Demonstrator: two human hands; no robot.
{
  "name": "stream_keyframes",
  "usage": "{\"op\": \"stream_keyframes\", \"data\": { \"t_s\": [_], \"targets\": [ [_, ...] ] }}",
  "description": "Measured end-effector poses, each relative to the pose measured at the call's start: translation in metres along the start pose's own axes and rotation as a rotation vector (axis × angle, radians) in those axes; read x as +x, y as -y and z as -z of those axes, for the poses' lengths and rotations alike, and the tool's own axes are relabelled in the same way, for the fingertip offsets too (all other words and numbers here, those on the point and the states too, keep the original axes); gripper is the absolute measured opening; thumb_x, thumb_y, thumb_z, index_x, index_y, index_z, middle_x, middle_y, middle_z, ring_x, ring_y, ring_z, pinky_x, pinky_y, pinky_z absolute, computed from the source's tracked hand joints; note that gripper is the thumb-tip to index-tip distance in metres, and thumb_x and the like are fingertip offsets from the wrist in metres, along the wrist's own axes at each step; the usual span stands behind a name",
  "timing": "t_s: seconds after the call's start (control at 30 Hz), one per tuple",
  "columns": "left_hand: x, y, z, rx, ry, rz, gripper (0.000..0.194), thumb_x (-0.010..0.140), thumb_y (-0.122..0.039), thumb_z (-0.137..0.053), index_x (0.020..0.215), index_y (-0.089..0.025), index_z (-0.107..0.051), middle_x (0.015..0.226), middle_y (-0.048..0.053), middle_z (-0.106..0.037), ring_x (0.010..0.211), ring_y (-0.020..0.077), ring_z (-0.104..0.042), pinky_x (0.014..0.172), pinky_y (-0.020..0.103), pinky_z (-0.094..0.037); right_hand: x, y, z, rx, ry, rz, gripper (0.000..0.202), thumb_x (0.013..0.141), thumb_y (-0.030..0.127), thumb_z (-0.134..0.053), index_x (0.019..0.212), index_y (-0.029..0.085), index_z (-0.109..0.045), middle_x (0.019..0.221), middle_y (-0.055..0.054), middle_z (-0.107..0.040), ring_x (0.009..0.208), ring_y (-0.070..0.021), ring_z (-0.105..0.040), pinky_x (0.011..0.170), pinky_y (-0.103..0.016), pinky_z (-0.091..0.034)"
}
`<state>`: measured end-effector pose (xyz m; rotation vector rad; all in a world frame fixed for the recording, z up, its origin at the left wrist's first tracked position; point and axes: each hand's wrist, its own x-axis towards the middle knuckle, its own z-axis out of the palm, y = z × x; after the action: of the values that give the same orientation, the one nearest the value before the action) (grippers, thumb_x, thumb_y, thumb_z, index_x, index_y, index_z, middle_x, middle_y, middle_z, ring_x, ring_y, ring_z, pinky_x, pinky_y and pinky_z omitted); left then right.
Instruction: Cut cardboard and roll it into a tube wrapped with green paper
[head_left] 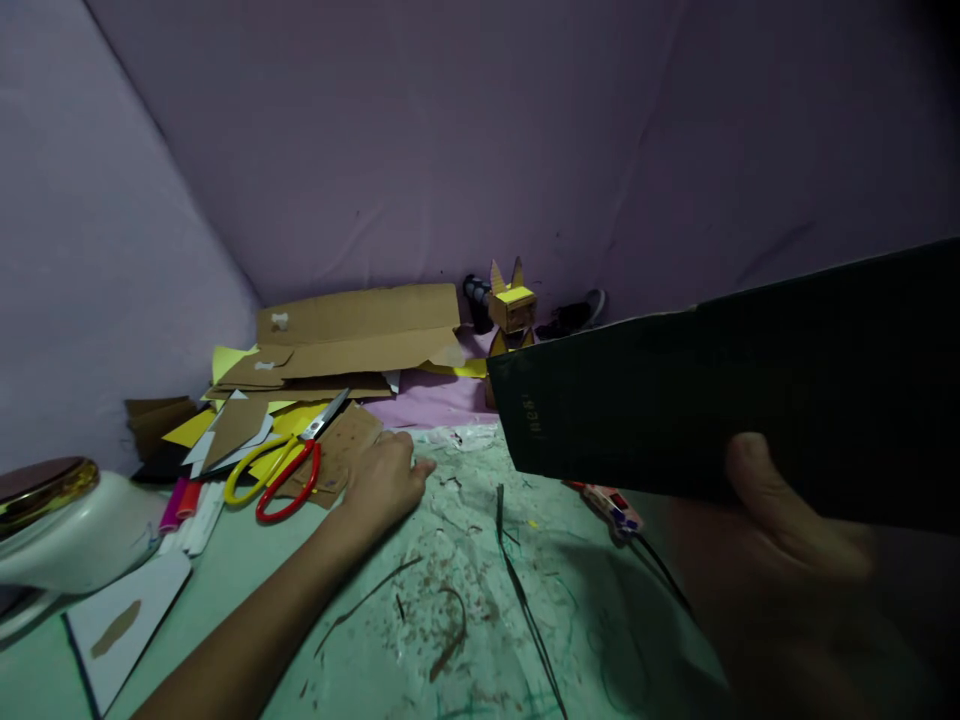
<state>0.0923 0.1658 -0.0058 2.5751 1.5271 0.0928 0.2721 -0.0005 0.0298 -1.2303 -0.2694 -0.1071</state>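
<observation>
A large dark green, nearly black board is raised above the right side of the table. My right hand, blurred by motion, grips its lower edge with the thumb on the near face; the other fingers are hidden. My left hand rests on the table against a piece of brown cardboard. Its thumb points right, and its other fingers are mostly out of sight. Just left of that hand lie scissors with one yellow and one red handle. Thin dark strips and brown scraps lie on the green table.
Folded cardboard and a cardboard figure with pointed ears stand at the back. A corded pink tool lies below the board. Markers, a white pot-like object and a white piece are at left.
</observation>
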Motion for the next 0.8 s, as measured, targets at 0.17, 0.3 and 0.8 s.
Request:
{"op": "stream_keyframes", "data": {
  "t_s": [0.17, 0.3, 0.8],
  "targets": [
    [-0.007, -0.027, 0.0, -0.098, 0.09, -0.116, 0.012, 0.086, -0.026, -0.049, 0.084, -0.02, -0.059, 0.084, 0.005, -0.066, 0.079, 0.0202, -0.062, 0.064, 0.028, -0.041, 0.002, 0.008, -0.007, 0.052, -0.03, -0.028, 0.028, 0.063, 0.039, -0.078, 0.083, 0.019, -0.074, 0.094, -0.004, -0.074, 0.106, -0.034, -0.063, 0.105, -0.057, -0.039],
    [-0.034, -0.063, -0.001, -0.125, 0.217, -0.288, 0.016, 0.086, -0.029, -0.049, 0.078, -0.022, -0.06, 0.082, 0.003, -0.068, 0.077, 0.0197, -0.064, 0.065, 0.028, -0.044, 0.004, 0.002, -0.005, 0.039, -0.067, 0.002, 0.024, 0.063, 0.038, -0.079, 0.075, 0.018, -0.073, 0.086, -0.004, -0.074, 0.102, -0.0323, -0.065, 0.099, -0.053, -0.046],
    [-0.057, -0.055, 0.026, 0.077, 0.333, -0.434, 0.021, 0.065, -0.008, -0.05, 0.071, -0.02, -0.066, 0.073, 0.008, -0.07, 0.072, 0.0262, -0.065, 0.063, 0.035, -0.048, 0.007, -0.008, -0.004, 0.155, 0.079, 0.031, 0.011, 0.075, 0.023, -0.073, 0.082, 0.014, -0.074, 0.083, -0.003, -0.073, 0.084, -0.0242, -0.068, 0.086, -0.046, -0.054]
  ]
}}
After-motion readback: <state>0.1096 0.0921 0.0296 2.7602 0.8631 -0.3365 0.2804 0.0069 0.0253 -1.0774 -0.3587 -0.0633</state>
